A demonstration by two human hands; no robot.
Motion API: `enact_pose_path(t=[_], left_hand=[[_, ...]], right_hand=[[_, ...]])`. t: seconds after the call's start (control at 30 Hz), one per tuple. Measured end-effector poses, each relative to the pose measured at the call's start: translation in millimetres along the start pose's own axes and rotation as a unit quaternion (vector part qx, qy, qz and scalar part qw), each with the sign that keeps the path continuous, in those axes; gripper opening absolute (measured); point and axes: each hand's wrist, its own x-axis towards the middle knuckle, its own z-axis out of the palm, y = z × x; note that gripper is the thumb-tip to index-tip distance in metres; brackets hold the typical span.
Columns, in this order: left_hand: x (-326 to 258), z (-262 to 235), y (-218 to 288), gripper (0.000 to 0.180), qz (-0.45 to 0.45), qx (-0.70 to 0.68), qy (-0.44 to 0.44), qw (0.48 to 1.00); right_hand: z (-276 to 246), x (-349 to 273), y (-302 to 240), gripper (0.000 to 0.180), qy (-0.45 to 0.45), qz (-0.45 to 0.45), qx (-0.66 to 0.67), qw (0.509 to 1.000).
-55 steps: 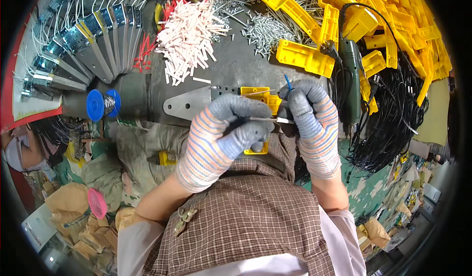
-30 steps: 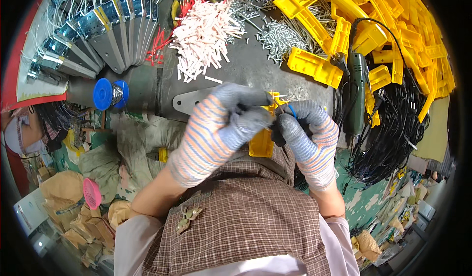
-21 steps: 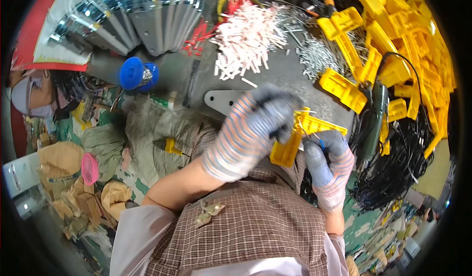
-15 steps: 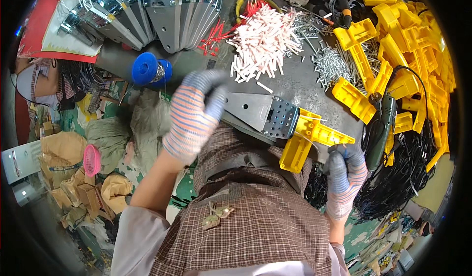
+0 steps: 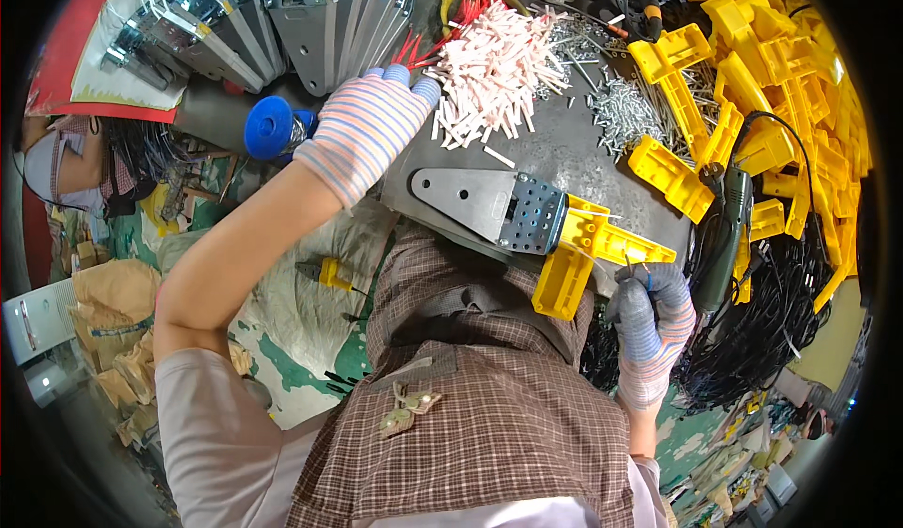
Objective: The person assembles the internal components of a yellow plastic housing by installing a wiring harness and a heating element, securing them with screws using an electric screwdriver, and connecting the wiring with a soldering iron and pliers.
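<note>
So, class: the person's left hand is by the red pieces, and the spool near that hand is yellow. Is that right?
Not quite: the head view shows that the spool near the left hand is blue, not yellow. The hand is by the red pieces, as stated.

The tapered plate (image 5: 463, 199) is flat grey metal, smooth and matt, while the perforated bracket (image 5: 536, 218) joined to it is brighter metal with a bluish gloss. Beside them, the yellow moulded part (image 5: 562, 283) is smooth, slightly shiny plastic, like the heaped yellow housings (image 5: 800, 124). Both striped gloves (image 5: 362, 138) are ribbed knit cloth, soft and matt. Small screws (image 5: 621, 119) glint as bare metal; the short white tubes (image 5: 494, 72) look chalky and matt (plastic or ceramic, I can't tell which). The blue spool (image 5: 270, 127) is glossy plastic, the checked apron (image 5: 470, 434) dull woven cloth, and the dark benchtop (image 5: 583, 166) scuffed, with a faint sheen.
</note>
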Motion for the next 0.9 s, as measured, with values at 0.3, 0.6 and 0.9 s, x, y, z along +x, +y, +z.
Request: enact_pose_path(t=[0.3, 0.6, 0.9], left_hand=[[-2, -16, 53, 0.022, -0.146, -0.530, 0.340, 0.763], [-21, -53, 138, 0.016, -0.184, -0.972, -0.069, 0.131], [-28, -53, 152, 0.015, -0.099, -0.966, -0.079, 0.224]], right_hand=[[2, 6, 0, 0.011, 0.007, 0.015, 0.002, 1.000], [8, 20, -7, 0.021, -0.005, -0.027, 0.020, 0.999], [1, 24, -4, 0.015, 0.042, 0.039, 0.131, 0.990]])
